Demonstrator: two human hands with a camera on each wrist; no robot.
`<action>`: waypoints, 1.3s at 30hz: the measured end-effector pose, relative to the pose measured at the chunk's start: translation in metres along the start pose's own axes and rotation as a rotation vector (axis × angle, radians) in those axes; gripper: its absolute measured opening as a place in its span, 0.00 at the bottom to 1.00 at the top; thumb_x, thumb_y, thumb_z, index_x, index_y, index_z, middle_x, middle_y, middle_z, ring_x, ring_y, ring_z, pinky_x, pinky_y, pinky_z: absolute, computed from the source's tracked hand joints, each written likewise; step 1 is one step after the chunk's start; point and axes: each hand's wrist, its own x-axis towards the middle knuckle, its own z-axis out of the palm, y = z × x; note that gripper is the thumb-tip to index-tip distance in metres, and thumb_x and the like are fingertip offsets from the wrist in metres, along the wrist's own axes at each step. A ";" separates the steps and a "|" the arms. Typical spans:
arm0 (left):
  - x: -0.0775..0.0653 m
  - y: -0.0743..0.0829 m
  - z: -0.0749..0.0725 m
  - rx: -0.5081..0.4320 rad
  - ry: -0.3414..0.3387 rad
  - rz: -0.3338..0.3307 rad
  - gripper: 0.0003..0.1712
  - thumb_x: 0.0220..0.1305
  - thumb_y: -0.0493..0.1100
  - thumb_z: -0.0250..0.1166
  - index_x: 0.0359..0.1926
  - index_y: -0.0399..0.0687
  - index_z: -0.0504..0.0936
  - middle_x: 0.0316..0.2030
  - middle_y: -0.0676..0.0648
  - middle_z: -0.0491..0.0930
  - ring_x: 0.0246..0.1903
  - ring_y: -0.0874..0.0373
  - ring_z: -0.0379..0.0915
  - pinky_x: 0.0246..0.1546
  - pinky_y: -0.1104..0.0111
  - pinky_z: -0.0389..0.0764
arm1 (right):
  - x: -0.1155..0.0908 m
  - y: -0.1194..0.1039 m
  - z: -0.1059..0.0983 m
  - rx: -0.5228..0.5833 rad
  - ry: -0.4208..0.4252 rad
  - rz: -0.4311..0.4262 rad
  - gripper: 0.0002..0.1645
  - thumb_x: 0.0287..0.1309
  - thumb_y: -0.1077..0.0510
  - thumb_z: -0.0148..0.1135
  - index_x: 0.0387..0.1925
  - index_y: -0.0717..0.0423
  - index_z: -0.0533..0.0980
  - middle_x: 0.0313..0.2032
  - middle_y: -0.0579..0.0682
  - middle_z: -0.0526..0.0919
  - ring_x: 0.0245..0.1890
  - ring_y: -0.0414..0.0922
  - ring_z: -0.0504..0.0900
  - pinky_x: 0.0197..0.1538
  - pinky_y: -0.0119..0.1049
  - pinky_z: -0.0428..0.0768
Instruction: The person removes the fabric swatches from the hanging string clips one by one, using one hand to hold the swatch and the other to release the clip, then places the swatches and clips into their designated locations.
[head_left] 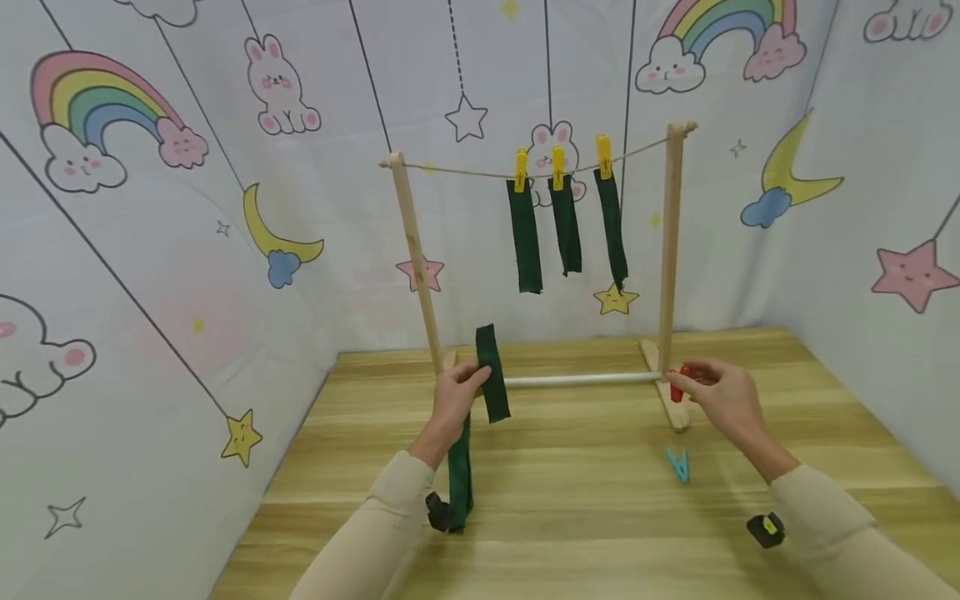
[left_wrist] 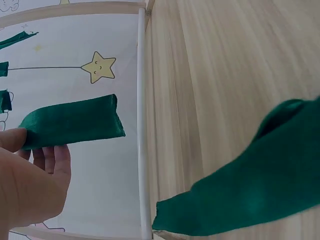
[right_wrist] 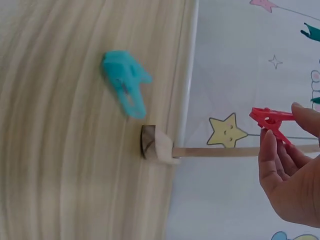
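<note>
My left hand (head_left: 456,402) pinches a dark green cloth strip (head_left: 492,375) between thumb and fingers; in the left wrist view the strip (left_wrist: 75,122) extends beyond the fingertips. On the right, my right hand (head_left: 726,400) holds a red clothespin (right_wrist: 270,118) by its handles, in front of the right post's base. Another green strip (head_left: 460,475) lies on the table below my left wrist. A light blue clothespin (head_left: 678,465) rests on the table near my right forearm. Three green strips (head_left: 525,237) hang from the rope, each under a yellow clothespin (head_left: 521,170).
A rope (head_left: 465,172) sags between two wooden posts (head_left: 671,250), joined low down by a white bar (head_left: 581,380). The wood-grain table (head_left: 570,517) runs back to a cartoon-printed curtain (head_left: 330,208). Black wrist-camera boxes (head_left: 766,529) sit by both forearms.
</note>
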 end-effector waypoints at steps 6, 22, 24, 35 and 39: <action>-0.003 -0.009 -0.004 -0.023 0.003 -0.037 0.23 0.71 0.40 0.64 0.60 0.28 0.76 0.51 0.38 0.77 0.44 0.55 0.78 0.48 0.61 0.82 | -0.007 0.013 -0.012 -0.047 -0.051 0.061 0.34 0.61 0.44 0.70 0.51 0.72 0.79 0.42 0.65 0.85 0.32 0.46 0.86 0.31 0.32 0.83; -0.015 -0.030 -0.009 0.002 -0.149 -0.134 0.23 0.72 0.35 0.60 0.65 0.33 0.71 0.41 0.43 0.79 0.35 0.59 0.79 0.42 0.60 0.84 | -0.030 0.034 -0.027 -0.205 -0.386 0.199 0.24 0.60 0.49 0.71 0.39 0.71 0.83 0.27 0.52 0.86 0.26 0.49 0.84 0.29 0.41 0.82; -0.015 -0.033 -0.011 0.013 -0.165 -0.148 0.24 0.73 0.34 0.60 0.67 0.34 0.70 0.39 0.43 0.80 0.34 0.59 0.80 0.41 0.60 0.84 | -0.032 0.035 -0.027 -0.204 -0.413 0.204 0.22 0.60 0.50 0.71 0.37 0.69 0.84 0.26 0.51 0.86 0.25 0.48 0.84 0.29 0.41 0.82; -0.020 -0.043 -0.016 0.159 -0.205 -0.226 0.26 0.72 0.34 0.60 0.68 0.31 0.67 0.42 0.39 0.79 0.30 0.59 0.78 0.32 0.66 0.82 | -0.038 0.045 -0.021 -0.293 -0.447 0.193 0.17 0.53 0.51 0.76 0.20 0.59 0.83 0.14 0.46 0.80 0.17 0.42 0.79 0.22 0.35 0.75; -0.022 -0.049 -0.015 0.250 -0.218 -0.224 0.24 0.71 0.33 0.61 0.65 0.32 0.69 0.43 0.38 0.79 0.31 0.57 0.78 0.32 0.65 0.81 | -0.041 0.045 -0.020 -0.279 -0.459 0.214 0.17 0.52 0.51 0.77 0.20 0.60 0.82 0.13 0.47 0.79 0.16 0.43 0.80 0.22 0.35 0.76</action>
